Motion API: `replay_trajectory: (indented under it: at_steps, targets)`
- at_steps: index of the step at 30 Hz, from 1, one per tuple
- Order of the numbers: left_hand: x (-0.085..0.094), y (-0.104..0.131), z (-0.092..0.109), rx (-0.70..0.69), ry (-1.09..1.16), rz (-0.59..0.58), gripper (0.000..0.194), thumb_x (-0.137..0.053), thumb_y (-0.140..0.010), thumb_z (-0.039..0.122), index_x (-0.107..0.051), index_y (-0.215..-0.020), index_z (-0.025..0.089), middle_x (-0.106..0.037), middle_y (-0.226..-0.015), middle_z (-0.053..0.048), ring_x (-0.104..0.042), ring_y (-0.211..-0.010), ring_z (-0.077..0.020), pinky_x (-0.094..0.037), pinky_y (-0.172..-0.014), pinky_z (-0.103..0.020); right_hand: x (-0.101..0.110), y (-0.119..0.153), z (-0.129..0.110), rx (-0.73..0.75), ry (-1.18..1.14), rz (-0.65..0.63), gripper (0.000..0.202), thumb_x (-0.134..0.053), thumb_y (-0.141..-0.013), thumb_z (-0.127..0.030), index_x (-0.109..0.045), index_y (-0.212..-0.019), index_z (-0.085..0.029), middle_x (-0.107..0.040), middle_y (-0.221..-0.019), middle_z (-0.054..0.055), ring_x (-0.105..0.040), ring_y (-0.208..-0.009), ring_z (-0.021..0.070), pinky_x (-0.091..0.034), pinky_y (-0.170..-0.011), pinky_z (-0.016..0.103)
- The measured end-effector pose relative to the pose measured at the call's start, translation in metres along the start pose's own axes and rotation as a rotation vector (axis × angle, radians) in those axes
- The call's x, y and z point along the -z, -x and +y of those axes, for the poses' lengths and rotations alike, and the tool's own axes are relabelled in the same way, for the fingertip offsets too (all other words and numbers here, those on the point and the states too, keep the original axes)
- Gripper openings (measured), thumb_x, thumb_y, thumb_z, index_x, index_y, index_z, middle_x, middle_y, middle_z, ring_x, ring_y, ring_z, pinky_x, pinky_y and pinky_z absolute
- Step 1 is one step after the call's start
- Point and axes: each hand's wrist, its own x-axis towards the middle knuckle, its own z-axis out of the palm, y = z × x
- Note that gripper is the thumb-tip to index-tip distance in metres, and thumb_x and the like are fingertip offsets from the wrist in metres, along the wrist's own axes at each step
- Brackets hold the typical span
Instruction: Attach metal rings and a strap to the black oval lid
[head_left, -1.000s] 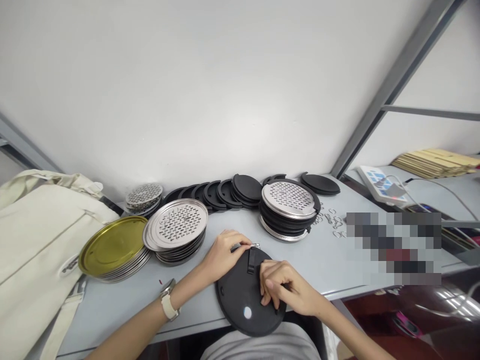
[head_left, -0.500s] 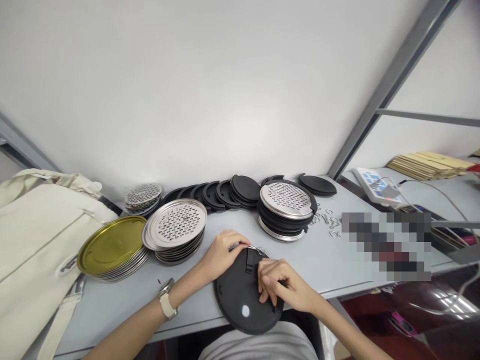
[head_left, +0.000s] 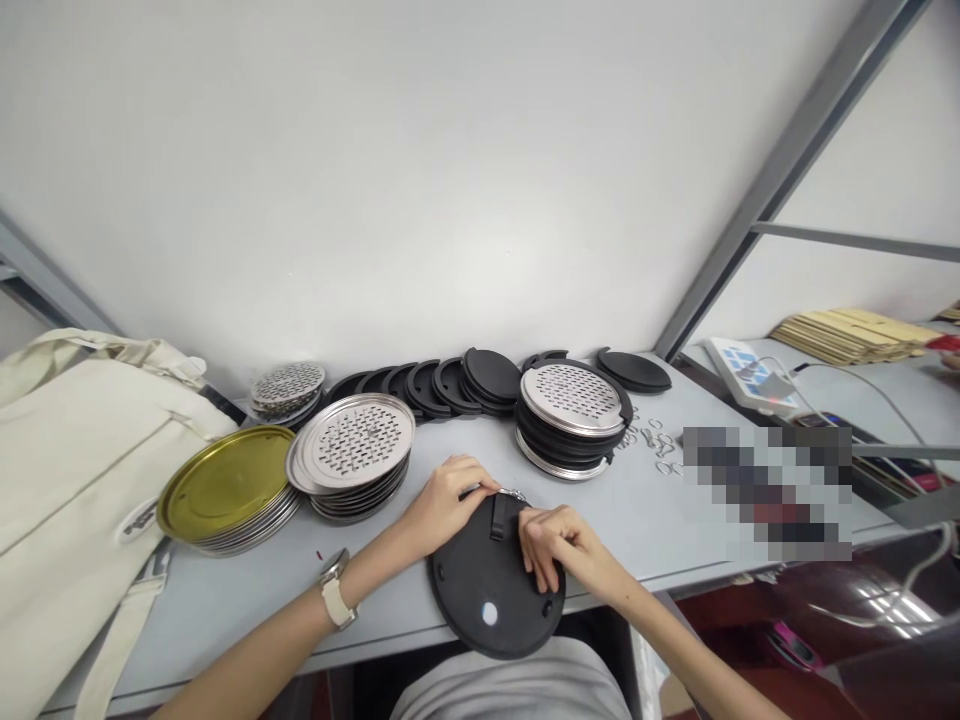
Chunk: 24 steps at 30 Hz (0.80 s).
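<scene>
A round black disc (head_left: 487, 600) with a short black strap (head_left: 497, 518) near its top lies at the table's front edge, partly over my lap. My left hand (head_left: 457, 500) pinches a small metal clasp (head_left: 513, 494) at the disc's upper edge. Curled fingers of my right hand (head_left: 551, 545) rest on the disc's right side, by the strap; whether they hold anything is hidden. Just behind stands a stack of black discs with a perforated metal plate (head_left: 571, 398) on top.
Left of my hands are stacked grater plates (head_left: 364, 440), gold-coloured lids (head_left: 229, 485) and a cream bag (head_left: 82, 470). Black discs (head_left: 491, 378) line the wall. Metal rings and clasps (head_left: 660, 445) lie right, near a blurred patch. A metal frame (head_left: 787, 170) rises at the right.
My right hand has shifted slightly up along the disc, uncovering a small slot at its lower right. My left hand keeps its pinch at the upper edge.
</scene>
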Motion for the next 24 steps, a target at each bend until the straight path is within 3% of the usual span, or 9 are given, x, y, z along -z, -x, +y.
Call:
replay_trajectory:
  at_steps: [5,8,15,24]
  targets:
    - [-0.002,0.001,-0.001,-0.029,-0.035,0.010,0.014,-0.055,-0.090,0.016,-0.069,-0.088,0.019,-0.067,-0.085,-0.003,-0.060,-0.086,-0.0165,-0.044,-0.087,-0.032,0.003,-0.008,0.005,-0.057,0.084,0.410,0.045,-0.040,-0.097,-0.039,-0.057,-0.061,-0.019,-0.058,-0.063,0.003,-0.057,-0.068,0.0177,-0.045,-0.071,0.031]
    - [-0.003,0.002,-0.002,-0.040,-0.040,0.011,0.015,-0.055,-0.091,0.017,-0.069,-0.088,0.019,-0.066,-0.085,-0.003,-0.060,-0.086,-0.0167,-0.044,-0.087,-0.032,0.005,-0.015,0.008,-0.061,0.279,0.504,0.023,-0.047,-0.095,-0.036,-0.057,-0.084,-0.019,-0.057,-0.081,0.003,-0.055,-0.081,0.0184,-0.042,-0.077,0.030]
    - [-0.003,0.002,-0.004,-0.058,-0.052,0.001,0.015,-0.054,-0.091,0.015,-0.068,-0.090,0.020,-0.066,-0.088,-0.003,-0.059,-0.090,-0.0167,-0.042,-0.090,-0.034,0.002,-0.028,0.016,-0.073,0.489,0.377,0.016,-0.037,-0.098,-0.029,-0.051,-0.099,-0.020,-0.056,-0.093,0.005,-0.054,-0.090,0.0190,-0.042,-0.084,0.032]
    - [-0.003,0.002,-0.004,-0.062,-0.064,0.004,0.016,-0.054,-0.091,0.016,-0.070,-0.091,0.020,-0.067,-0.087,-0.003,-0.060,-0.088,-0.0168,-0.043,-0.088,-0.033,0.004,-0.030,0.023,-0.041,0.547,0.314,0.019,-0.035,-0.094,-0.016,-0.054,-0.092,-0.019,-0.055,-0.087,0.005,-0.053,-0.085,0.0193,-0.043,-0.079,0.034]
